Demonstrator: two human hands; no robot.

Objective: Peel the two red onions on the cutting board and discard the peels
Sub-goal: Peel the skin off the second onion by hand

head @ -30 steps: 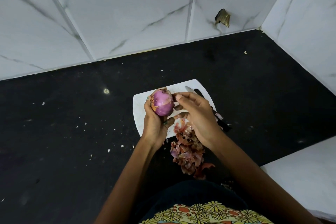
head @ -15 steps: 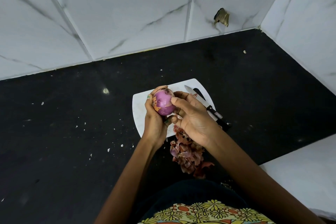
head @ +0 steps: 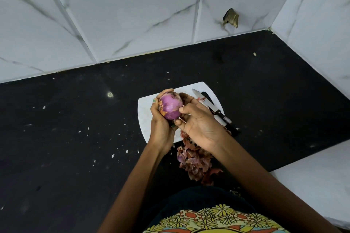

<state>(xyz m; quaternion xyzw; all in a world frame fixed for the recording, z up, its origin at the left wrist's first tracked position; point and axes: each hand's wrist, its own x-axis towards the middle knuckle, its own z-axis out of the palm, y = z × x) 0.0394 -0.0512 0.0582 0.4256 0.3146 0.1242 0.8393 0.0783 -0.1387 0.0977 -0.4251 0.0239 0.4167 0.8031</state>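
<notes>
I see the round, glossy purple-red onion [head: 170, 108] held up above the near-left part of the white plastic cutting board [head: 145, 113], mostly stripped, with a patch of orange-brown papery skin left on its left side. My left hand [head: 161, 123] cups it from the left and below, fingers curled round it. My right hand [head: 198, 121] closes on it from the right, thumb and fingertips pressed against its right flank. Only this one onion shows. On the board's right side lies a small steel-bladed kitchen knife with a black handle [head: 214, 109], tip pointing away, the handle running off the board's edge onto the black stone countertop [head: 75, 138]. A heap of reddish-brown onion peels [head: 195, 162] sits at the board's near edge and spills onto the counter. Pale crumbs dot the counter. White marbled wall tiles [head: 132, 15] rise behind.
</notes>
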